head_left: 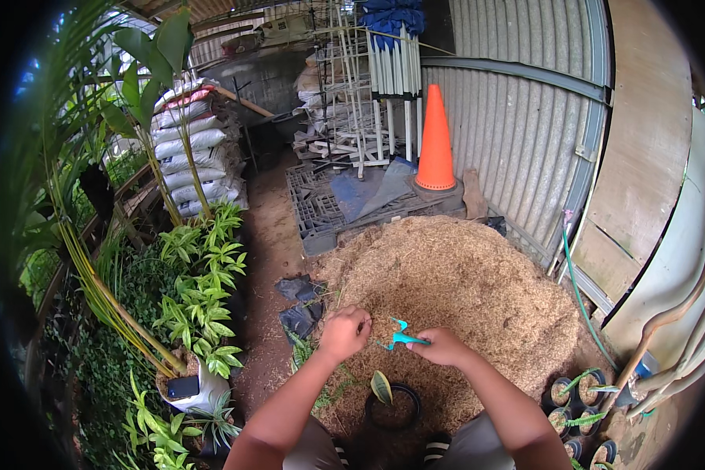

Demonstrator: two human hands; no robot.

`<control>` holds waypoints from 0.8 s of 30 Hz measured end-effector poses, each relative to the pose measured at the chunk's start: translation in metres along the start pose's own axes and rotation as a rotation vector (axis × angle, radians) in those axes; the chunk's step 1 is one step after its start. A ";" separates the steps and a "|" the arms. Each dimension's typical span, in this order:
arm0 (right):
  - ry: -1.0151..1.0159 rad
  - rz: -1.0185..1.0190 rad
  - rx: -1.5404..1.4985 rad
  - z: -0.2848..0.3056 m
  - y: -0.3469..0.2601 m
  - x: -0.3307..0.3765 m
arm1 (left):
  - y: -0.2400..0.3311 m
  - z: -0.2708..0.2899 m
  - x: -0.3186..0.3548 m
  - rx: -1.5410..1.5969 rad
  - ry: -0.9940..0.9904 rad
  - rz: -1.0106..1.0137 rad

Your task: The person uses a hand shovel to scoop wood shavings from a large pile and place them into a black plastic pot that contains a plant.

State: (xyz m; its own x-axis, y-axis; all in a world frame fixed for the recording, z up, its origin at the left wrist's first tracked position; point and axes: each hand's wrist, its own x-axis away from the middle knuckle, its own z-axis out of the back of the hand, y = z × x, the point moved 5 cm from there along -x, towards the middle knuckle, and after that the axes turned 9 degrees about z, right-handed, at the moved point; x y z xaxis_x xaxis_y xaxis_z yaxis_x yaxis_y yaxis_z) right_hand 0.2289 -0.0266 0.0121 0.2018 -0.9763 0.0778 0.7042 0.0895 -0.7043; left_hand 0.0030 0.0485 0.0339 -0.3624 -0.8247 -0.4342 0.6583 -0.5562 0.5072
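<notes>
Black plastic pot [392, 407] with one small leafy cutting sits nearest, between the knees. Just beyond, the right hand [442, 346] clenches turquoise snips [403, 336]; the left hand [344, 332] pinches a thin green stem [377, 322]. Farther, a sawdust heap [454, 282], then an orange cone [435, 141].

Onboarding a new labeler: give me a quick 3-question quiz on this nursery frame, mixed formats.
1. True or false: the right hand holds a teal hand tool.
2. Multiple choice: what does the orange traffic cone stand on? A) a dark plastic pallet B) the pile of sawdust-like mulch C) the stacked sacks
3. Short answer: what sits below the hands, between the person's knees?

Key:
1. True.
2. A, the pallet.
3. A black pot with a small leafy cutting; the left hand is closed just above it.
</notes>
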 end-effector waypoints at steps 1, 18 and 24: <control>0.002 -0.005 -0.024 0.000 0.001 0.001 | 0.000 0.001 -0.001 0.006 0.028 0.013; 0.053 -0.064 -0.063 0.009 0.004 0.005 | -0.027 -0.010 0.001 -0.139 -0.187 0.295; 0.061 -0.017 -0.035 0.009 -0.005 0.005 | -0.031 -0.013 0.004 -0.121 -0.229 0.282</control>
State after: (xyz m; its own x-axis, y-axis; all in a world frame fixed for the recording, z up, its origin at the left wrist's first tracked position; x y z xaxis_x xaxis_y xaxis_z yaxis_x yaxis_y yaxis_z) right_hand 0.2326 -0.0304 0.0227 0.1471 -0.9880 0.0473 0.6826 0.0667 -0.7278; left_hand -0.0104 0.0639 0.0064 -0.2850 -0.9527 -0.1054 0.8216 -0.2994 0.4851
